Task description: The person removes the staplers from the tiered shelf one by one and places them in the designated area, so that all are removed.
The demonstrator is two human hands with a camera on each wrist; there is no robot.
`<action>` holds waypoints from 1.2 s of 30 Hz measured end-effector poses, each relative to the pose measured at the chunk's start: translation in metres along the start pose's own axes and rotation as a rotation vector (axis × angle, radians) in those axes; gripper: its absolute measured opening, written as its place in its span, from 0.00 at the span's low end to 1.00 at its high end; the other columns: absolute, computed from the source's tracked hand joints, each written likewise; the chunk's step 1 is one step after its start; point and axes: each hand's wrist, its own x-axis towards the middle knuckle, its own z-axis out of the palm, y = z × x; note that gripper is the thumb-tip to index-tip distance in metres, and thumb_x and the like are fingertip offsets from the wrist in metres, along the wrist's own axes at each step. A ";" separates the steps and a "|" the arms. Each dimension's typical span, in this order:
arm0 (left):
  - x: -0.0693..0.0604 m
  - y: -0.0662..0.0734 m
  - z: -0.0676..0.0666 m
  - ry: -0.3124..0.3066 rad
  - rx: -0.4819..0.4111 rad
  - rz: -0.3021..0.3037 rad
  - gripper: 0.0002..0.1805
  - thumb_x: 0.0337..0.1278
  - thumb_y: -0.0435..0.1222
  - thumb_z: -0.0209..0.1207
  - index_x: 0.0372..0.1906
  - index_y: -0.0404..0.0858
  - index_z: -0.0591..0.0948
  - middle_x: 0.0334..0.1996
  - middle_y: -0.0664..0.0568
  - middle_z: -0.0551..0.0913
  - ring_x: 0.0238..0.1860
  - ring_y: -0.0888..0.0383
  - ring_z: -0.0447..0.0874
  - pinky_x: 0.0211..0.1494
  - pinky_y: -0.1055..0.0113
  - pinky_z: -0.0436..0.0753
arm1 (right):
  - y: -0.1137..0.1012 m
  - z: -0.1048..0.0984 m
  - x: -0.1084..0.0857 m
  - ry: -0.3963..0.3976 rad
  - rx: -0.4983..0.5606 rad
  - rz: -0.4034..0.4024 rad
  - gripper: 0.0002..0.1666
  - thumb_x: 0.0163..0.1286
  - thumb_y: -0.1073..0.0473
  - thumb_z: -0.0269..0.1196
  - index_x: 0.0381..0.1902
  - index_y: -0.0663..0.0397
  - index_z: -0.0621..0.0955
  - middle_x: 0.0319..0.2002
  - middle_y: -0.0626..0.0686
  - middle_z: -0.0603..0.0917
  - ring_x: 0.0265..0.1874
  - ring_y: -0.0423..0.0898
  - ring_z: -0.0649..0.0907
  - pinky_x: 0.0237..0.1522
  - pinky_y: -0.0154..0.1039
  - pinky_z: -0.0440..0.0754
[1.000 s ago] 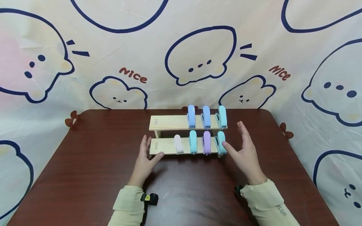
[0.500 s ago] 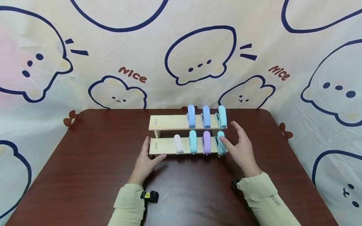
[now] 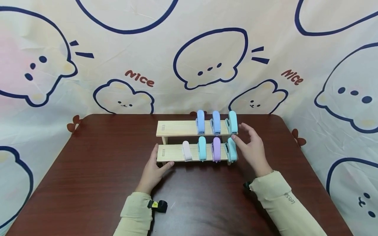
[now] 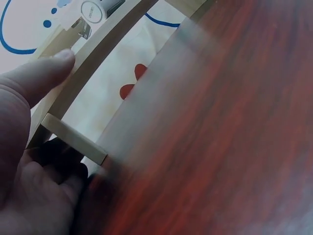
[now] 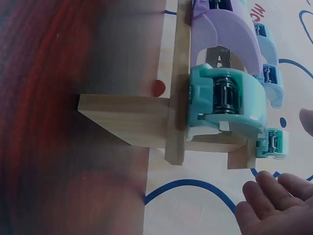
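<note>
A two-tier wooden rack (image 3: 172, 153) holds pastel staplers: three on its upper tier and several on the lower. My left hand (image 3: 151, 173) grips the lower tier's left end, thumb at the front edge and fingers behind and under it, as the left wrist view (image 4: 29, 117) shows too. Beside the rack's right end is my right hand (image 3: 252, 149), fingers spread, near the upper teal stapler (image 3: 233, 122) and the lower teal stapler (image 3: 231, 149). In the right wrist view that hand (image 5: 279, 203) holds nothing, apart from the lower teal stapler (image 5: 244, 103).
The rack stands near the back edge of a dark red-brown table (image 3: 97, 170). Behind and beside the table hangs a pale cloth (image 3: 165, 98) with blue cartoon outlines. A white stapler (image 3: 186, 151) is leftmost on the lower tier, with a purple stapler (image 3: 216, 149) farther right.
My right hand has moved left and away from me, from beside the lower teal stapler toward the upper one. My left fingers have drawn in against the rack's end. The staplers keep their places.
</note>
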 end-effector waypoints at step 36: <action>0.000 0.000 0.001 0.033 -0.011 -0.014 0.55 0.58 0.44 0.71 0.82 0.42 0.48 0.79 0.44 0.54 0.78 0.46 0.52 0.76 0.44 0.55 | -0.011 0.005 0.045 -0.001 0.119 0.114 0.38 0.65 0.37 0.68 0.64 0.54 0.77 0.54 0.54 0.80 0.49 0.48 0.77 0.47 0.32 0.80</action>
